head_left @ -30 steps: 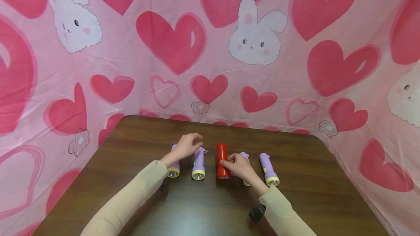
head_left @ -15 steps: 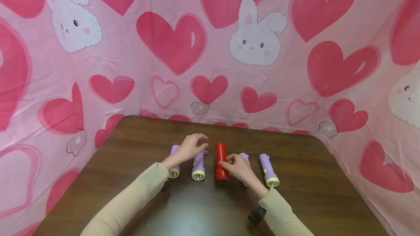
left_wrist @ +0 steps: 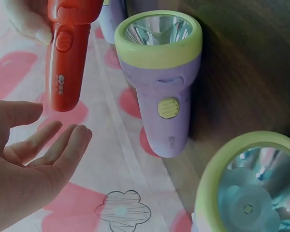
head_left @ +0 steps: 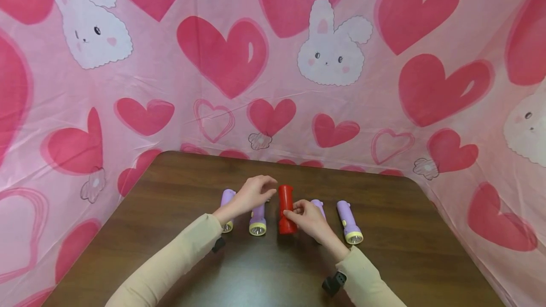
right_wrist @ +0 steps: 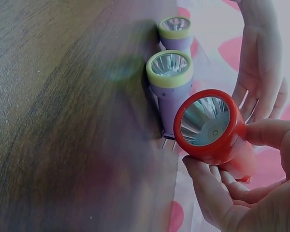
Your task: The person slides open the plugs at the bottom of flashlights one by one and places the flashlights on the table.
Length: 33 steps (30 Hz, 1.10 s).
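A red flashlight (head_left: 286, 200) points its lens toward me in the middle of the table. My right hand (head_left: 312, 220) grips it near its head, thumb on one side and fingers on the other, as the right wrist view of the flashlight (right_wrist: 210, 150) shows. My left hand (head_left: 251, 194) reaches over the purple flashlight (head_left: 258, 227) left of the red one. In the left wrist view the left hand (left_wrist: 34, 162) holds nothing; its fingers are loosely bent, just short of the tail end of the red flashlight (left_wrist: 67, 63).
Another purple flashlight (head_left: 228, 196) lies at the far left, partly behind the left wrist. To the right are a purple flashlight (head_left: 318, 204) mostly hidden by my right hand and one in full view (head_left: 350, 224). A pink heart-print cloth (head_left: 281, 75) hangs behind the brown table (head_left: 264, 274).
My left hand has moved right, toward the tail of the red flashlight. The right hand has shifted the red flashlight slightly left and tipped its lens lower.
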Motion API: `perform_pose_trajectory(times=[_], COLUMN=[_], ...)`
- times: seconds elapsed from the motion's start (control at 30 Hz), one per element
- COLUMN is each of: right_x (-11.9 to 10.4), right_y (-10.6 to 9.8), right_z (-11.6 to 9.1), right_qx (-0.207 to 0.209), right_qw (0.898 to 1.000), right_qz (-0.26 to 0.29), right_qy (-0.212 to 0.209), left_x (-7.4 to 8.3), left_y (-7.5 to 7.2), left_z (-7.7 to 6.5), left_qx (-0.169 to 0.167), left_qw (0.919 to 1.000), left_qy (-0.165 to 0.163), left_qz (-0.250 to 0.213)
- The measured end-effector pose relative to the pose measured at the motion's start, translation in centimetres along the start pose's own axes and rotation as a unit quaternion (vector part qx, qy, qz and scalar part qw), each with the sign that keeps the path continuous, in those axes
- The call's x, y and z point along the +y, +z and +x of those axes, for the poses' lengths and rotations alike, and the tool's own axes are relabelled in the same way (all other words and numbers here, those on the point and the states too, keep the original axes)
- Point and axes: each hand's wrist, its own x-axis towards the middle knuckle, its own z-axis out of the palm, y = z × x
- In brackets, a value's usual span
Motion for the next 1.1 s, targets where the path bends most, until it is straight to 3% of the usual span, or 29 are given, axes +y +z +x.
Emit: perform_pose_trajectory(times=[0.4, 0.9, 1.1], right_x=[-0.5, -0.5, -0.2], right_y=[-0.1, -0.1, -0.1], right_z=[-0.4, -0.7, -0.6], right_qx=[0.015, 0.028, 0.033], right_qw=[1.000, 0.998, 0.998], right_qz=[-0.001, 0.005, 0.003], right_qy=[-0.018, -0.047, -0.056], left_x=[0.6, 1.0, 1.1], left_y=[0.1, 0.0, 0.0], left_z=[0.1, -0.2, -0.4], left_qx=[0.005, 0.005, 0.013], left_qw=[0.9998, 0.9988, 0.9982], left_qy=[0.011, -0.014, -0.009], left_qz=[-0.014, -0.047, -0.058])
